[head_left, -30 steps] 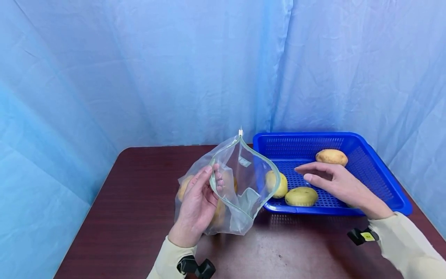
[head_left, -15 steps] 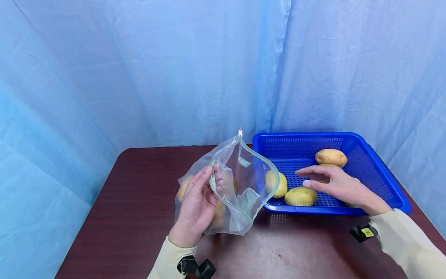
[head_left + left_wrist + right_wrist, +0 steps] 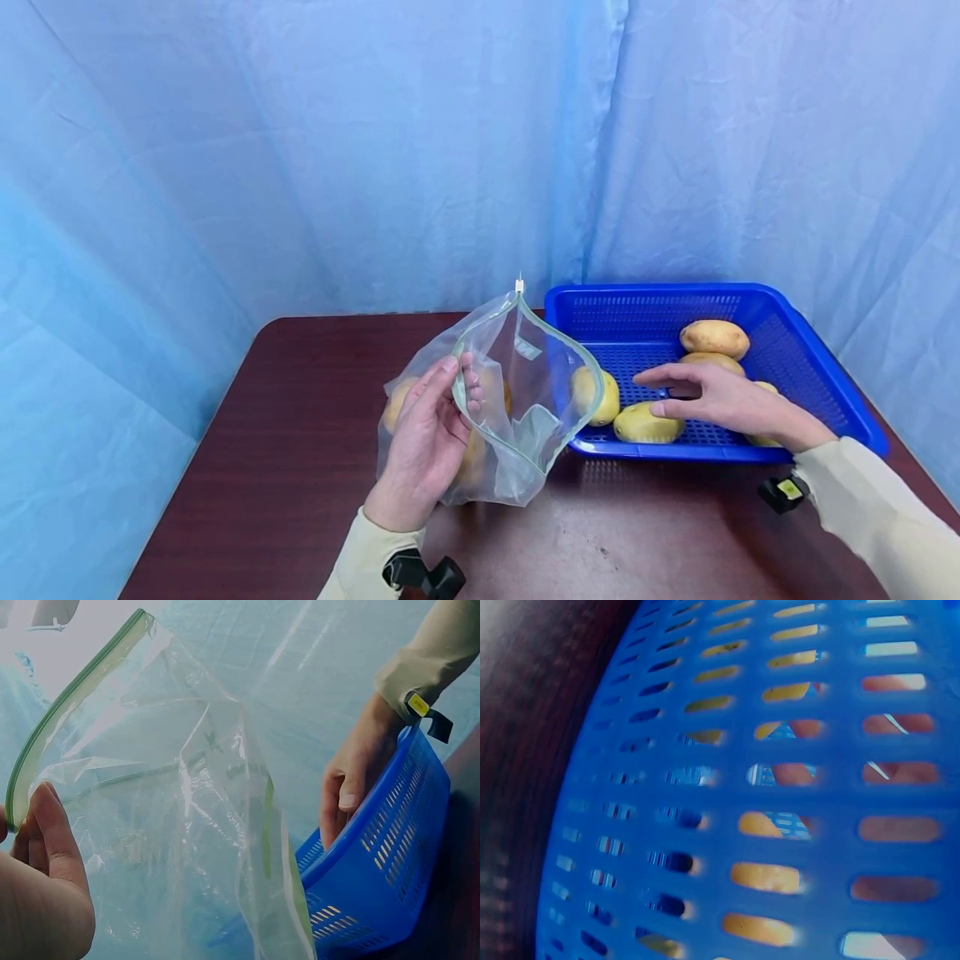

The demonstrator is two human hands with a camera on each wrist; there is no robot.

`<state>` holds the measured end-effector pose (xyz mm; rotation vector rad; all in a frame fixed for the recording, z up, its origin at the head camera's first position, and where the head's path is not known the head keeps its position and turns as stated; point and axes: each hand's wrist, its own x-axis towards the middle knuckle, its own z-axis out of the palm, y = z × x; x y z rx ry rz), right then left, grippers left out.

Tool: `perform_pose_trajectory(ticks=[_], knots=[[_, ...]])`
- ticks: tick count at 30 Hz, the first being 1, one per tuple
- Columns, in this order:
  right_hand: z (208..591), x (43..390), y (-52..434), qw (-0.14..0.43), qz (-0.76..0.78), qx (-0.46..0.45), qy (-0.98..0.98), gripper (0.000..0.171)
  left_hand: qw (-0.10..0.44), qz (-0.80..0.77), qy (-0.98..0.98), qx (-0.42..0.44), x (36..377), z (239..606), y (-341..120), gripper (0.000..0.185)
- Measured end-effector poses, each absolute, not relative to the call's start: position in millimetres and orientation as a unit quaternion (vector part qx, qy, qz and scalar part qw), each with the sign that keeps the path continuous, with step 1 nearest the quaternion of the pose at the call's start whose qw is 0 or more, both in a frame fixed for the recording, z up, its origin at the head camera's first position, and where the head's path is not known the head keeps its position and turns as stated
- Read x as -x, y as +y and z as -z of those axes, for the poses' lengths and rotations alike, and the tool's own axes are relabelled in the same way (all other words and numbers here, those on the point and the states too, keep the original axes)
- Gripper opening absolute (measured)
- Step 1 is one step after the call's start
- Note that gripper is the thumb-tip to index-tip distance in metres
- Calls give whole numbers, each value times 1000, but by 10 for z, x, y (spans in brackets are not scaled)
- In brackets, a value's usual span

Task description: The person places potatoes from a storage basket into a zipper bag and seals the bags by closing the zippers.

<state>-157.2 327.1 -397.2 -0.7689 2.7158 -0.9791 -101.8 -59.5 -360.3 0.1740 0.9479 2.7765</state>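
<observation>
My left hand (image 3: 423,450) pinches the green-edged rim of a clear zip bag (image 3: 498,467) between thumb and fingers; the mouth gapes to the right. A potato (image 3: 397,404) shows blurrily through the plastic, with others beside it. In the left wrist view the bag (image 3: 202,825) fills the middle. My right hand (image 3: 723,404) hovers over the blue basket (image 3: 720,452), thumb and fingers apart, nothing visible between them. A yellowish potato (image 3: 647,423) lies just beneath its thumb. Through the slots in the right wrist view, parts of a potato (image 3: 765,877) show; the basket wall hides the fingertips.
Inside the basket, one potato (image 3: 596,396) lies at the left behind the bag's edge, and two sit at the back right, including a tan potato (image 3: 715,337). Another potato (image 3: 763,439) is partly under the right wrist. Blue curtain (image 3: 420,167) hangs behind the dark table (image 3: 300,450).
My right hand has shifted slightly toward the near side of the basket, uncovering more of the potatoes behind it and by its wrist. The left hand and the bag stay nearly still.
</observation>
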Motion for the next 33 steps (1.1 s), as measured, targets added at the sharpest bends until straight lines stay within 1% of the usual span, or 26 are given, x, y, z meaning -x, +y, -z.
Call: perform_pose_trajectory(ticks=[6, 11, 15, 25, 33], knots=[[3986, 1616, 3269, 94, 328, 281, 897, 40, 103, -940, 320, -60, 1019, 3603, -595, 24], [3989, 1634, 3241, 118, 327, 297, 889, 43, 107, -941, 317, -59, 1018, 3608, -599, 24], [4011, 1656, 3234, 135, 325, 296, 888, 47, 108, -940, 318, -59, 1020, 3604, -603, 24], [4043, 1705, 3236, 151, 299, 302, 893, 50, 105, -939, 321, -57, 1025, 3598, -595, 24], [4019, 1716, 3240, 195, 274, 285, 897, 59, 103, -939, 323, -47, 1026, 3603, -598, 24]])
